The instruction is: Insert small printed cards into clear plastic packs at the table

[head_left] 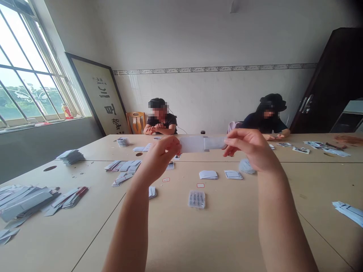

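Observation:
Out over the table, at chest height, I hold a pale, slightly see-through strip [192, 144] level between my two hands. It looks like two pieces that meet or overlap, with small dark edges at the join; its exact kind I cannot make out. My left hand [163, 153] pinches its left end between thumb and fingers. At the other end, the narrower right piece is pinched by my right hand [248, 145]. Below lie a clear plastic case [196, 199] with small dark items in it, a stack of white cards [208, 174] and a black-bordered card [233, 174].
Piles of cut paper [27, 198] cover the table's left side, with card stacks [70, 156] farther back. A clear, rounded plastic item [246, 166] is partly behind my right wrist. Paper strips [348, 212] lie at right. Two people sit across the table [224, 234].

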The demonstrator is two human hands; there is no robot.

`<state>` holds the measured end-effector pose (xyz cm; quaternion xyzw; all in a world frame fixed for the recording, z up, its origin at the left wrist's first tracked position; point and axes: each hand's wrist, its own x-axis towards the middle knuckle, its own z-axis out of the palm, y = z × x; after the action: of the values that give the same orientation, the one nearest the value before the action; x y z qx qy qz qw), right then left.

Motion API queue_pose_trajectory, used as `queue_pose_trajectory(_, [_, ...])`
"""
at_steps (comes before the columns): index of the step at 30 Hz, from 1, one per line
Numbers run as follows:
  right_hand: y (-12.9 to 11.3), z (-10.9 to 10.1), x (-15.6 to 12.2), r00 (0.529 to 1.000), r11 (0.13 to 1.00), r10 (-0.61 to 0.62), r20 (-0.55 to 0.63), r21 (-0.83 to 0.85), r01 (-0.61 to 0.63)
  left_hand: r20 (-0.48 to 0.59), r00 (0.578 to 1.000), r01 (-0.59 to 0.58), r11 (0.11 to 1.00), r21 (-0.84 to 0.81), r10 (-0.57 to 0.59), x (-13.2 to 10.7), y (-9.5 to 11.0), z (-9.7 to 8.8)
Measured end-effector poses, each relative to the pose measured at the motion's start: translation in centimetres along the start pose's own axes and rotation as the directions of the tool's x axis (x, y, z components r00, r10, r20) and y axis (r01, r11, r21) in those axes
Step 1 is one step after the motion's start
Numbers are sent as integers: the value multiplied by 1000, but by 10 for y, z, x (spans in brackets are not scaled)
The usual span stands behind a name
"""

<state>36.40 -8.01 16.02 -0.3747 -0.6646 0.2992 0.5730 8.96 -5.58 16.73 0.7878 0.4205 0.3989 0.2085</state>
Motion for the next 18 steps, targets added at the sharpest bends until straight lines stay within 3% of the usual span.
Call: queue_pose_trajectory(18, [1, -1, 0, 1000, 1000, -16, -13, -2, 16, -47, 999, -10, 1000, 13, 10, -1, 7, 0])
